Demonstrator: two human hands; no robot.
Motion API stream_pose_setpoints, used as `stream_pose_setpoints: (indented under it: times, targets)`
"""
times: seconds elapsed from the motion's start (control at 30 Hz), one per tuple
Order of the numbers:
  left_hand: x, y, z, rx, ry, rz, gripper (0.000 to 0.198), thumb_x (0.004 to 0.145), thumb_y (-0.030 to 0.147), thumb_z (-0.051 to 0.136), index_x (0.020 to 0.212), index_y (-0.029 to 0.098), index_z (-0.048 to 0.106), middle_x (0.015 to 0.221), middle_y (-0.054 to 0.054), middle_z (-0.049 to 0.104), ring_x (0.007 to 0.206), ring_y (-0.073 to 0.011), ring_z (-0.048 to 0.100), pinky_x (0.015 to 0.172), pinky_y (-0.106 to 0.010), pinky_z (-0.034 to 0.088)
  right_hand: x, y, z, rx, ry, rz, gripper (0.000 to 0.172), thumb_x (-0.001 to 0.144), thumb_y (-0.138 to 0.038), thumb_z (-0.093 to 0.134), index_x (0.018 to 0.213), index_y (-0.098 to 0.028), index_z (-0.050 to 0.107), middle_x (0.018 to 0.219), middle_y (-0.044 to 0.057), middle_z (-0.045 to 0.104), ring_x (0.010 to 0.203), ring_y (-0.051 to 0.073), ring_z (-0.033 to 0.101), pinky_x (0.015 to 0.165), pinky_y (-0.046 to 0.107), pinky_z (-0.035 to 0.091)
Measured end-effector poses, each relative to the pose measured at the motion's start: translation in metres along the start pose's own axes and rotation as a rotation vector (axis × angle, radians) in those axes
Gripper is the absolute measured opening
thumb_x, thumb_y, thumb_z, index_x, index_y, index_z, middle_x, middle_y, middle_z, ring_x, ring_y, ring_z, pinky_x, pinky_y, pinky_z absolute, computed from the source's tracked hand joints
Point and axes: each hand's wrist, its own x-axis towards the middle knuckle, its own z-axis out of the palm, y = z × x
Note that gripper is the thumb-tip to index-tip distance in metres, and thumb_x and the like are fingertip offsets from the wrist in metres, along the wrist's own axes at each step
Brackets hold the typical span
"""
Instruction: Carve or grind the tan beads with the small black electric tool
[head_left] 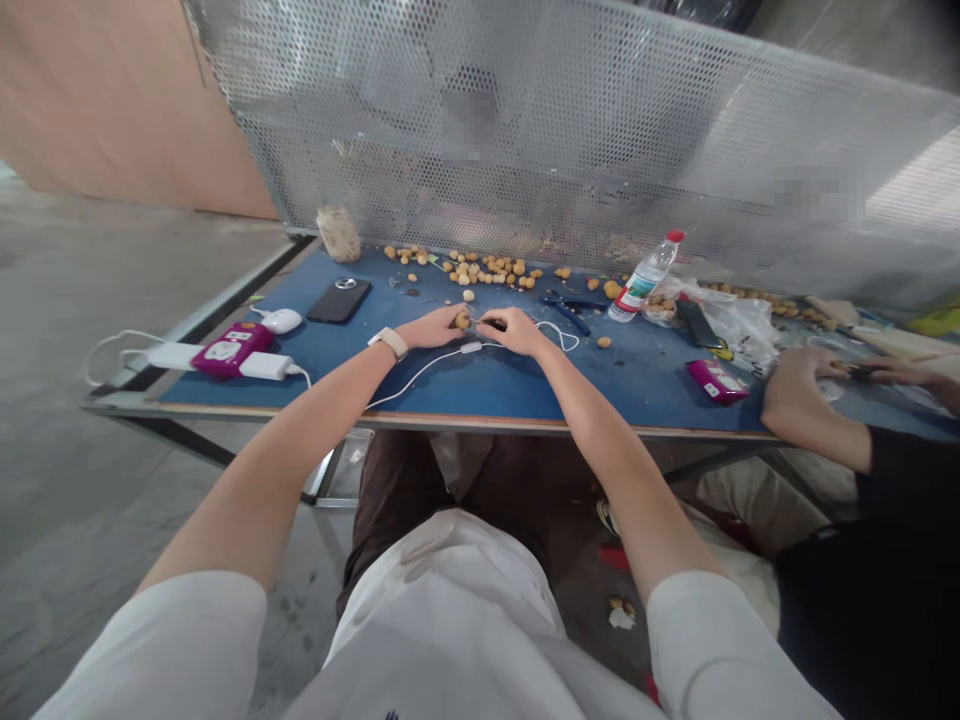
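Shirt (442,620): white, short-sleeved, loose-fitting, with soft creases across the front. Mark (391,715): small, dark, low on the shirt (cut off by the lower edge of view, hence unreadable). Left sleeve (180,650) and right sleeve (720,650): white, plain, wide-cut. Band (390,343): off-white, smooth, worn around the left wrist (410,335). Trousers (390,490): dark brown, creased.

A tan ball (462,321) is near a dark tool (495,324).

left arm (319,420) reaches forward, angles inward | left hand (436,327) curls in a pinch | right arm (600,425) reaches forward, angles inward | right hand (516,330) bends leftward, back upward | hands near each other, apart
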Motion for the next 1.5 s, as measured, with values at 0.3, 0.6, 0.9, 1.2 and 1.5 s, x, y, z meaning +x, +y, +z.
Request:
stream_pose_setpoints:
  times: [0.3, 0.6, 0.9, 1.2, 1.5]
  targets:
    - [0.0005, 0.0005, -0.0005, -0.020, 0.010, 0.021, 0.023, 0.090, 0.032, 0.071, 0.112, 0.024, 0.067, 0.105, -0.004, 0.077, 0.101, -0.0249, 0.067, 0.102, -0.040, 0.057, -0.0008, -0.0044, -0.0029, 0.009, -0.013, 0.012, 0.064, 0.107, -0.074, 0.066, 0.112, -0.014, 0.089, 0.095, 0.012, 0.083, 0.086, 0.025, 0.062, 0.081, 0.037, 0.041]
    - [-0.0007, 0.0051, -0.0023, -0.018, 0.002, 0.006, 0.022, 0.090, 0.029, 0.070, 0.111, 0.023, 0.068, 0.105, -0.005, 0.078, 0.102, -0.0263, 0.068, 0.106, -0.043, 0.057, -0.0015, -0.0033, -0.0025, 0.025, -0.027, -0.005, 0.058, 0.104, -0.069, 0.072, 0.112, -0.014, 0.091, 0.097, 0.012, 0.085, 0.086, 0.025, 0.065, 0.081, 0.037, 0.044]
    - [-0.0005, 0.0020, -0.0011, -0.016, 0.003, 0.033, 0.023, 0.088, 0.028, 0.070, 0.111, 0.023, 0.067, 0.108, -0.005, 0.078, 0.102, -0.0254, 0.068, 0.103, -0.042, 0.057, -0.0017, -0.0037, -0.0025, -0.009, -0.009, 0.008, 0.064, 0.108, -0.073, 0.068, 0.115, -0.014, 0.092, 0.090, 0.010, 0.082, 0.084, 0.024, 0.063, 0.080, 0.037, 0.042]
    - [-0.0012, 0.0016, -0.0004, -0.029, -0.003, 0.039, 0.023, 0.089, 0.030, 0.070, 0.111, 0.024, 0.067, 0.105, -0.004, 0.077, 0.099, -0.0255, 0.068, 0.101, -0.042, 0.058, -0.0007, -0.0027, -0.0013, 0.017, -0.009, 0.015, 0.059, 0.103, -0.069, 0.074, 0.115, -0.015, 0.094, 0.102, 0.013, 0.088, 0.089, 0.026, 0.068, 0.081, 0.036, 0.044]
    - [-0.0011, 0.0036, -0.0002, -0.026, -0.007, 0.025, 0.027, 0.089, 0.029, 0.069, 0.115, 0.023, 0.069, 0.109, -0.006, 0.079, 0.102, -0.0259, 0.070, 0.104, -0.042, 0.059, -0.0013, -0.0024, -0.0038, 0.025, -0.042, 0.030, 0.060, 0.101, -0.070, 0.077, 0.117, -0.015, 0.094, 0.100, 0.012, 0.087, 0.087, 0.025, 0.068, 0.081, 0.036, 0.044]
